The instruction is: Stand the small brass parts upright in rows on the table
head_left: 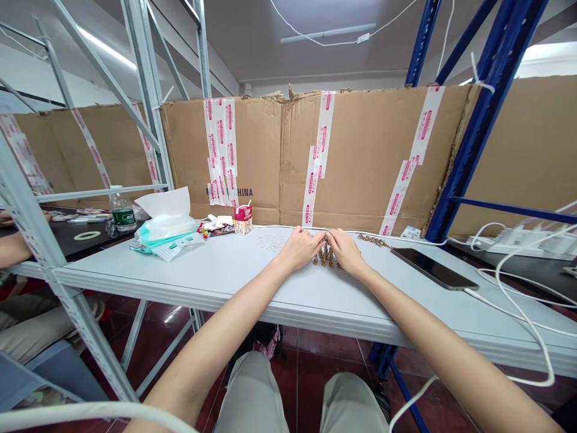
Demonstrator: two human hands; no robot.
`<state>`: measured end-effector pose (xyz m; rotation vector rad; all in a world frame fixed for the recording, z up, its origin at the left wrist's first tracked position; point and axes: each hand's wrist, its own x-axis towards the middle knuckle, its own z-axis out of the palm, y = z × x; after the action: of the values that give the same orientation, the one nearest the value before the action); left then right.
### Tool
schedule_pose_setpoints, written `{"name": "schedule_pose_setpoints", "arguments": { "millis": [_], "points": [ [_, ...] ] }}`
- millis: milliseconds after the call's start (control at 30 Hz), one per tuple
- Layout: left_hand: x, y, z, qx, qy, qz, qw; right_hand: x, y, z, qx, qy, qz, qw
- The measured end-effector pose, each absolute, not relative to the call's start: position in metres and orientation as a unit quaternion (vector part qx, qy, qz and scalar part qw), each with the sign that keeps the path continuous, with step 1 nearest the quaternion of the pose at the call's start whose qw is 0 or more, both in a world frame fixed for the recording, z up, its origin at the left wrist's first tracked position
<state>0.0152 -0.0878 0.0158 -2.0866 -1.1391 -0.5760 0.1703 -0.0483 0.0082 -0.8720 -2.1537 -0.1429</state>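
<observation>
Right in front of you, the brass pieces (325, 257) stand in a small cluster on the table (225, 270), just below and between your two hands. Your left hand (301, 248) and your right hand (345, 249) come together over them, fingertips meeting or nearly so, with the fingers curled. How far open each grip is, and whether either has hold of a piece, you cannot tell at this size; the fingers hide the spot where they meet.

To the right of your right hand, near the back edge, lies a loose heap of similar brass bits (374, 240). On the other side, by your left hand, clear bits (270, 242) are scattered flat, too small to make out. Beyond the heap, the phone (433, 269) lies dark side up, with a white cable (505, 310) at its near end.

Further left you have a red and white drink carton (243, 219) with wrappers (217, 225) just beside it, then a white and teal pack (166, 231). Past the grey post (148, 90), a bottle (122, 211) and a tape ring (87, 236) sit on a dark table, near another person's arm (13, 249). Cardboard (279, 156) walls off the back, taped in strips
</observation>
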Motion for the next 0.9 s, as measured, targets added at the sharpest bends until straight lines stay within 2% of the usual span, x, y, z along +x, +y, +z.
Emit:
{"name": "schedule_pose_setpoints", "arguments": {
  "millis": [600,800,900],
  "points": [
    [0.0203,-0.089,0.0138,-0.803,-0.464,-0.244,0.283,0.1689,-0.0533,0.0103,-0.344,-0.841,-0.004,0.418],
    [0.019,-0.0891,0.0142,-0.804,-0.455,-0.244,0.296,0.1675,-0.054,0.0073,-0.342,-0.833,0.079,0.428],
    [0.0208,-0.09,0.0152,-0.807,-0.45,-0.272,0.269,0.1666,-0.0562,0.0076,-0.356,-0.819,0.062,0.444]
  ]
}}
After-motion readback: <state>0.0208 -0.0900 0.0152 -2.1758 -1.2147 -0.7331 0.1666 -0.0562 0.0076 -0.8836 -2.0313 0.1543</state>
